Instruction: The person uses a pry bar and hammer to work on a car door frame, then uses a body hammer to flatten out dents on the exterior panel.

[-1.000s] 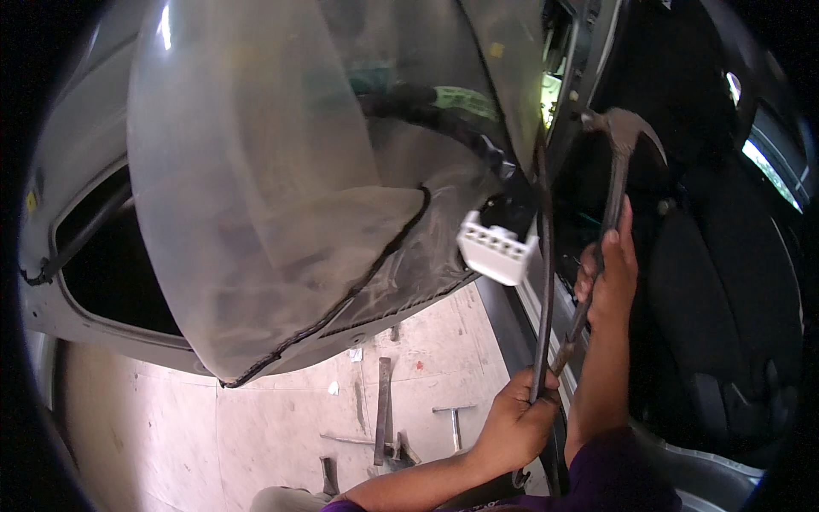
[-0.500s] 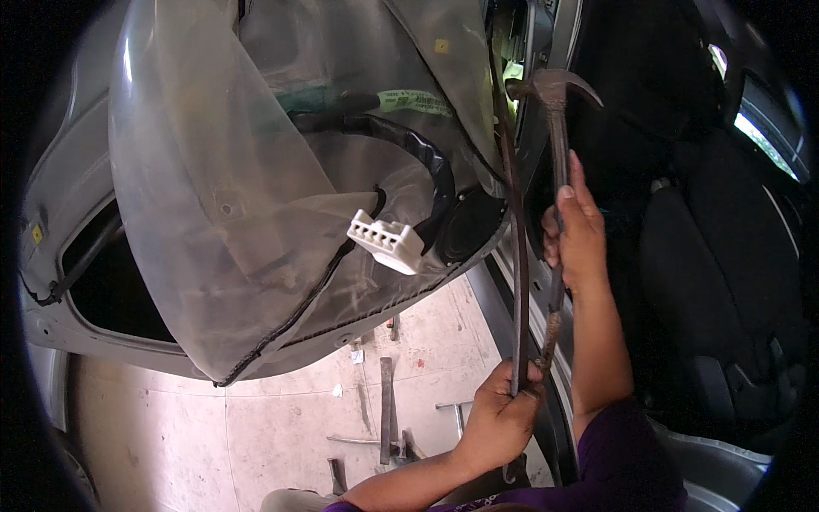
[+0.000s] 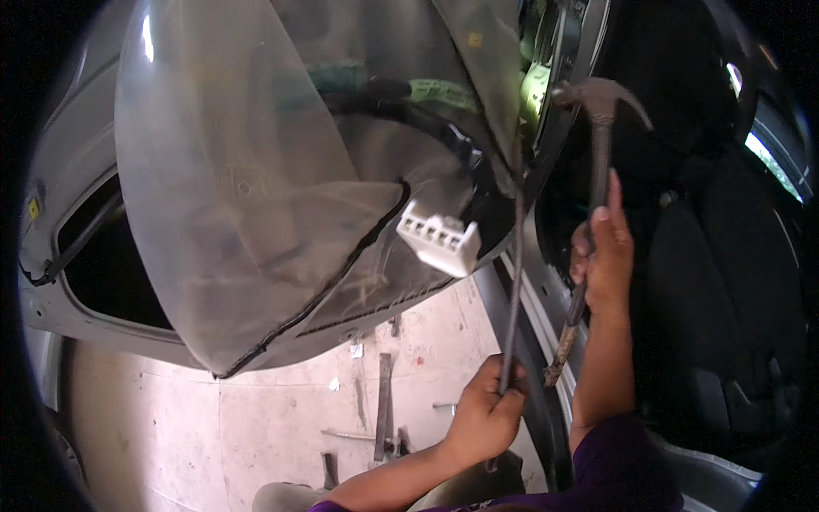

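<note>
My right hand (image 3: 607, 256) is wrapped round the shaft of a claw hammer (image 3: 601, 141), held upright with its head at the top. Its worn lower end hangs free, apart from my left hand. Lower down, my left hand (image 3: 488, 411) grips a long, thin metal bar (image 3: 514, 299) that rises along the edge of a car door (image 3: 94, 346). The bar's upper end is hard to make out against the door edge and frame. A white plug connector (image 3: 438, 241) hangs from the door's black wiring, left of the bar.
Cloudy plastic sheeting (image 3: 230, 188) covers the door's inner side. Below, the pale floor (image 3: 281, 418) holds several metal tools, among them a flat bar (image 3: 383, 405). A dark car seat (image 3: 717, 290) fills the right side, beyond the door sill (image 3: 539, 307).
The hammer and my right hand have moved right, away from the bar. My left hand has shifted slightly left with the bar, which now shows its thin side. The connector sits farther right in view.
</note>
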Motion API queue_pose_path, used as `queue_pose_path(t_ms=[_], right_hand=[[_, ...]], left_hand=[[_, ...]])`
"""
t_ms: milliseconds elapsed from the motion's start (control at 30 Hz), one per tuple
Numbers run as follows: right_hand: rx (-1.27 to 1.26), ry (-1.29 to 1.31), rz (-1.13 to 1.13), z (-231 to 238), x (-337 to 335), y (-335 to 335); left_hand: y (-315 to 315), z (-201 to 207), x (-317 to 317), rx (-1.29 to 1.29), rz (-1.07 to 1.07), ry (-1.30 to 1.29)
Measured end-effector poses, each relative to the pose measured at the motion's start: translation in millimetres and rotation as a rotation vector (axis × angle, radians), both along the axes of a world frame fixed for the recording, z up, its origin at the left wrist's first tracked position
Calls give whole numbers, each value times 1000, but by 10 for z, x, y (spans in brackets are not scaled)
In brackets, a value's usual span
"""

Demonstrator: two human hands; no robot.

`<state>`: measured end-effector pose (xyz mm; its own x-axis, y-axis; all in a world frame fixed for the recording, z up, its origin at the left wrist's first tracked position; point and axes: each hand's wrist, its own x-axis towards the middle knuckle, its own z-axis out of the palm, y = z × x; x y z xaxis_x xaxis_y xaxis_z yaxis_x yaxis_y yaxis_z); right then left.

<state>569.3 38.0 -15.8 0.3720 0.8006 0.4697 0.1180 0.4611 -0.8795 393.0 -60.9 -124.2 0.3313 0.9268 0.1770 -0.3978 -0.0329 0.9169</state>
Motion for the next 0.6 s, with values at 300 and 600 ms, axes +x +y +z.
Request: queue_pose_path(t_ms=[300,600], right_hand=[[58,108,-115,-308,22,-412],[-15,81,-157,-473,-61,-496]], left_hand=[[-146,15,37,-75,-47,128],[-169,36,-117,-54,-70,160]])
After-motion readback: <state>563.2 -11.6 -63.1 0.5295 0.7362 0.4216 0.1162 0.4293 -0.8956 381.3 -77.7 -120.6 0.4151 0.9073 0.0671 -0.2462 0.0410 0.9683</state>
